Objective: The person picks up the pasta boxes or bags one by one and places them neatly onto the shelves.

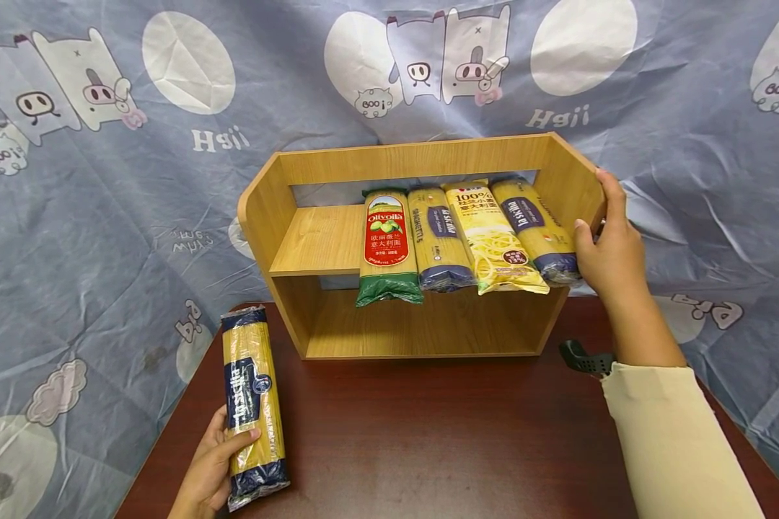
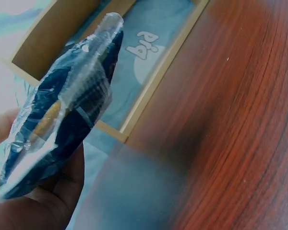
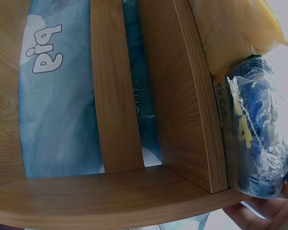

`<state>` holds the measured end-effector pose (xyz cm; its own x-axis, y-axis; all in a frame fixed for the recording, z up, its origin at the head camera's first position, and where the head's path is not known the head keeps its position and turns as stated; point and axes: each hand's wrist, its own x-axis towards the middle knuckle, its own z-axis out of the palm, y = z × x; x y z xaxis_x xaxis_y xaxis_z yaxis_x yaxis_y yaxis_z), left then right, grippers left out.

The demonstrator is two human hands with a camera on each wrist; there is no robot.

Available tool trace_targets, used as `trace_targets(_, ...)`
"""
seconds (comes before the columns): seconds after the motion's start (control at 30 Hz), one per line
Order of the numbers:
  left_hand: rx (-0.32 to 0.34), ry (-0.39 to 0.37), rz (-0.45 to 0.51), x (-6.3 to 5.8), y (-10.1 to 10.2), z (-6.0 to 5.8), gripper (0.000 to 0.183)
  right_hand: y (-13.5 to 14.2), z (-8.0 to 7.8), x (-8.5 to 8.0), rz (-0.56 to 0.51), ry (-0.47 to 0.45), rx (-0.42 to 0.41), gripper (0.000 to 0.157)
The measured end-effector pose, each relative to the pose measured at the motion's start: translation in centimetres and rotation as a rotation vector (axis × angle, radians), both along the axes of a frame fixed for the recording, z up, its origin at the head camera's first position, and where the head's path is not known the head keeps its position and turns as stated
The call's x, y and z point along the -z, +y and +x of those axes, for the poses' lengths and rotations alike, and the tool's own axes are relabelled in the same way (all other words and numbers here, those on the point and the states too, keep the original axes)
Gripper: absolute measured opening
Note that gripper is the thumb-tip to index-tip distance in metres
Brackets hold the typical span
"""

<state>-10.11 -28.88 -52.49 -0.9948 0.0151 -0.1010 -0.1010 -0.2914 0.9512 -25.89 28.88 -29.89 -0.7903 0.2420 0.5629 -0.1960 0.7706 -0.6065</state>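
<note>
In the head view my left hand (image 1: pixel 210 465) grips a spaghetti pack (image 1: pixel 253 404) with dark blue ends and label, thumb across its front. The left wrist view shows this pack's crinkled end (image 2: pixel 67 100) close up. My right hand (image 1: pixel 613 256) holds the right side panel (image 1: pixel 574 173) of a wooden shelf (image 1: pixel 363 162), fingers on the outside and thumb inside. Beside that thumb lies a blue-and-yellow spaghetti pack (image 1: pixel 535 231) on the upper board; the right wrist view shows its clear wrapped end (image 3: pixel 261 134).
Left of it on the upper board lie a yellow pasta pack (image 1: pixel 493 238), another blue-labelled spaghetti pack (image 1: pixel 441 241) and a red-and-green pasta pack (image 1: pixel 388 245). The shelf stands on a dark red-brown table (image 1: pixel 428 432), with a patterned blue cloth (image 1: pixel 285 79) behind. A black strap piece (image 1: pixel 584 358) is at the right wrist.
</note>
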Motion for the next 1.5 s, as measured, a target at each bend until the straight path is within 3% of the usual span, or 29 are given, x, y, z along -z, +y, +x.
trace_targets(0.43,-0.019,0.046,-0.079,-1.6,1.2,0.0,0.063,0.0,0.0,0.0,-0.007,-0.006,-0.003,0.07)
trace_targets(0.93,0.051,0.14,-0.085,-3.6,2.4,-0.4,0.067,0.0,0.0,0.1,-0.006,0.0,-0.007,0.07)
trace_targets(1.5,0.075,0.179,-0.12,-5.2,4.2,-1.1,0.066,0.0,0.1,0.1,-0.011,0.001,-0.008,0.07)
